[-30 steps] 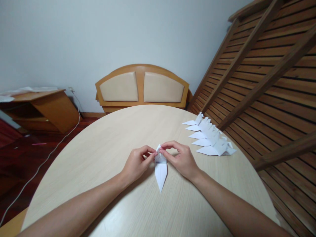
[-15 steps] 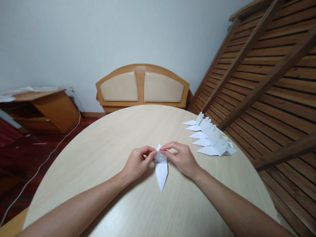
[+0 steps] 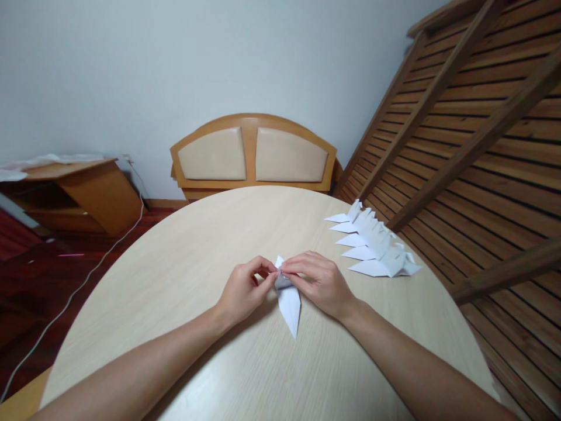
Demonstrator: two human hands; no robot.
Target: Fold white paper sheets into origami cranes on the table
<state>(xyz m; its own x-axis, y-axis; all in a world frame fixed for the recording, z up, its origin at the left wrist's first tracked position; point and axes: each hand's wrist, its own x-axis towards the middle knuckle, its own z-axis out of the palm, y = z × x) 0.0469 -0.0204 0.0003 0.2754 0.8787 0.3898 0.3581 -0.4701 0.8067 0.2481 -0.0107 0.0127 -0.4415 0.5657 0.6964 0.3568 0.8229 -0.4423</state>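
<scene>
A folded piece of white paper [image 3: 289, 310] lies on the round table in front of me, its long pointed end toward me and a small tip showing beyond my fingers. My left hand [image 3: 248, 286] pinches its left edge between thumb and forefinger. From the other side my right hand [image 3: 319, 283] grips the upper folded part, thumb below and fingers laid over the top. My fingertips nearly meet and hide the middle folds. Several similar folded white paper pieces [image 3: 368, 242] form an overlapping row to the right of my right hand.
The pale round table [image 3: 197, 234] fills the foreground. Behind it stands a padded headboard [image 3: 249, 149] against the wall. A slatted wooden frame [image 3: 473, 152] leans close on the right. At the left are a wooden desk [image 3: 96, 193] and a white cable [image 3: 87, 269] on the floor.
The paper's near point has swung slightly right. My right hand's fingers have come further over the upper folds. My left hand has barely moved, and the row of paper pieces is unchanged.
</scene>
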